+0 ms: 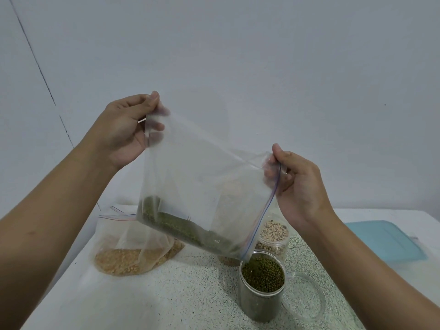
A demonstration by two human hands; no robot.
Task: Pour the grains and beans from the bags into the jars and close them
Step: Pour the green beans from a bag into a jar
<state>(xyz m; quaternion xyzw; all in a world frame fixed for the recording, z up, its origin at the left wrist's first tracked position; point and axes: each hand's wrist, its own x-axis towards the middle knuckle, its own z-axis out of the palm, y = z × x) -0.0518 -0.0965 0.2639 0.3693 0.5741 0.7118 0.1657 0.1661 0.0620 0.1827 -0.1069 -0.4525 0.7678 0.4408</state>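
A clear zip bag [202, 182] with green mung beans along its lower edge hangs tilted in the air. My left hand [123, 132] pinches its upper left corner, and my right hand [297, 184] pinches the zip edge at the right. The bag's lower corner points into an open clear jar [262, 289] filled nearly to the rim with green beans. Behind that jar stands a second open jar [273, 236] of pale beans. A bag of yellow grain [128, 251] lies on the table at the left.
A clear round lid [304, 296] lies right of the green bean jar. A light blue flat lid or tray [383, 241] rests at the far right of the speckled white table [185, 294]. A plain wall stands behind.
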